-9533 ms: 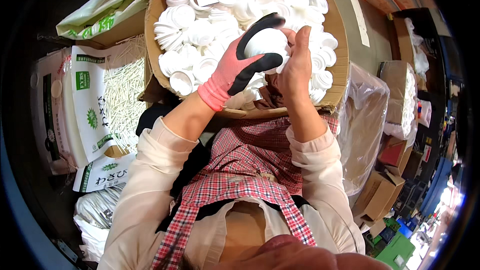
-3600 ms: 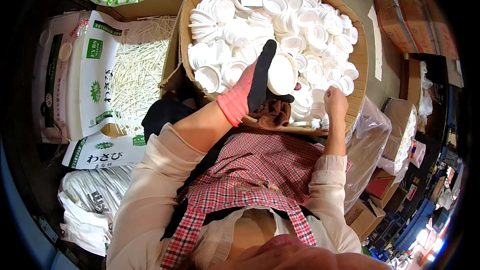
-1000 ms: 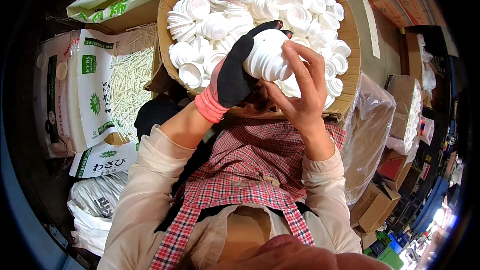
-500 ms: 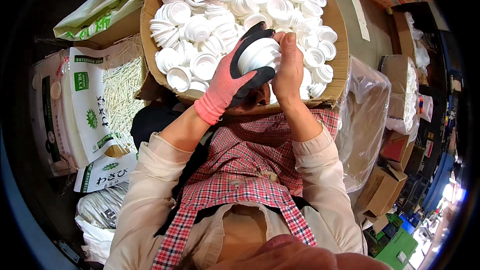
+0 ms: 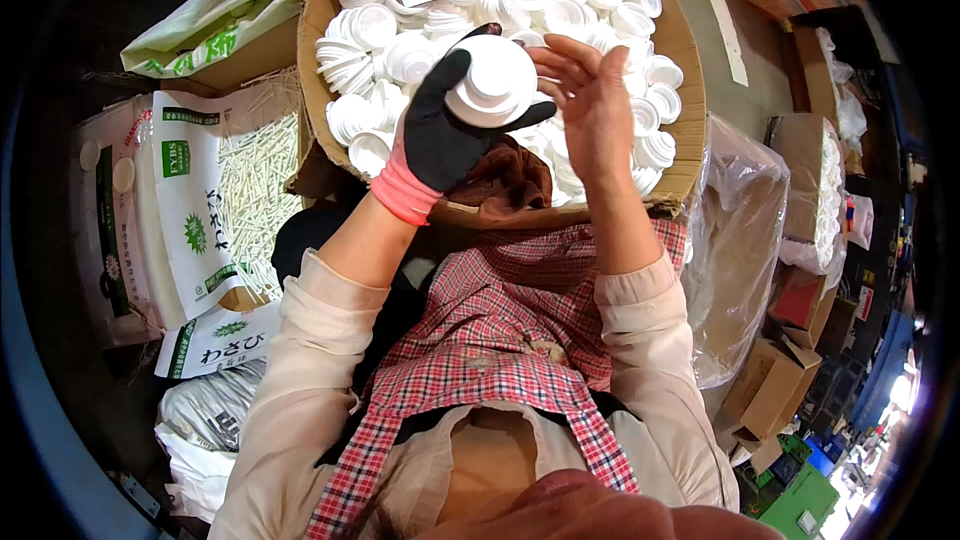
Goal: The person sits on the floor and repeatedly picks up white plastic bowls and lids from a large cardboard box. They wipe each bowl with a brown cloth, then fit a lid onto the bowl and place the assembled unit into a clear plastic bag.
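Gripping a stack of small white cups point(image 5: 492, 80) from below, the gloved left hand point(image 5: 440, 135) holds it above the near rim of the cardboard box point(image 5: 680, 40). The bare right hand point(image 5: 590, 105) is loose beside the stack, fingers spread, grasping nothing. Beyond, loose white cups point(image 5: 560, 0) fill the box.
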Demonstrator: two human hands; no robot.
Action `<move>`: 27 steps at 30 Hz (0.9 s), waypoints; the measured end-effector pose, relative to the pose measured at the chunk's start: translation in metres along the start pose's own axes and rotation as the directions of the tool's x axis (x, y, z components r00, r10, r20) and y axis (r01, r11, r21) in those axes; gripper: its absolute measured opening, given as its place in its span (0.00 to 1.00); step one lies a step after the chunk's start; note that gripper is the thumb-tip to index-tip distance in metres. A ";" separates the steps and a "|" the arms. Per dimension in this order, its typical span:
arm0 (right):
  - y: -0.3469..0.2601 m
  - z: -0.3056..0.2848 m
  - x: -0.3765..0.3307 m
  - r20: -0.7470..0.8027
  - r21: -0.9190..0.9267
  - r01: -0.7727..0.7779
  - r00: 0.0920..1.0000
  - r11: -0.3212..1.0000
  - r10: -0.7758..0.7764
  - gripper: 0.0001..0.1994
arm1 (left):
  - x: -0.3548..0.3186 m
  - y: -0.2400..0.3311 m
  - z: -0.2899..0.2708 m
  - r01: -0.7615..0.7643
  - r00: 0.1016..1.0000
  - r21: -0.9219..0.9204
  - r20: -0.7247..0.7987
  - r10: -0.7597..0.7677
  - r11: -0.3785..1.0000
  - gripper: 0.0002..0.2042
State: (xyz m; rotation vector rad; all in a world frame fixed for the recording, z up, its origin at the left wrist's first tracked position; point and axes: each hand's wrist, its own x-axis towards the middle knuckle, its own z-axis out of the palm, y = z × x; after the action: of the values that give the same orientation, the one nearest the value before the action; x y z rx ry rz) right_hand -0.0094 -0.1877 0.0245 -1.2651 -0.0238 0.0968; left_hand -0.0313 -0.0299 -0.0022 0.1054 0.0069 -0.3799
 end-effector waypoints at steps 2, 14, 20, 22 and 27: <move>-0.003 -0.013 -0.003 0.040 -0.080 0.082 0.996 0.993 -0.079 0.36 | 0.001 0.003 0.000 -0.013 1.000 0.098 0.017 0.011 0.995 0.27; -0.020 -0.007 -0.030 0.409 -0.694 0.606 0.777 0.390 -0.479 0.40 | -0.002 -0.001 0.010 -0.273 0.962 0.796 0.233 0.143 0.540 0.27; -0.007 0.000 -0.034 0.474 -0.732 0.643 0.719 0.227 -0.509 0.38 | 0.000 -0.014 0.011 -0.215 0.964 0.710 0.046 0.260 0.670 0.31; -0.006 0.002 -0.036 0.485 -0.758 0.632 0.711 0.161 -0.509 0.36 | -0.001 -0.013 0.012 -0.141 0.986 0.570 0.010 0.165 0.810 0.30; -0.010 0.005 -0.033 0.483 -0.761 0.623 0.731 0.182 -0.483 0.31 | -0.013 -0.002 0.012 -0.399 0.881 0.910 0.414 0.230 -0.111 0.32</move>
State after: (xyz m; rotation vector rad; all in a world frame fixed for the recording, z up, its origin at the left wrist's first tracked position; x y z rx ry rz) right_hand -0.0422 -0.1890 0.0364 -2.2882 -0.7861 -0.5855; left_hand -0.0442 -0.0286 0.0101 1.6233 -0.4579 0.2295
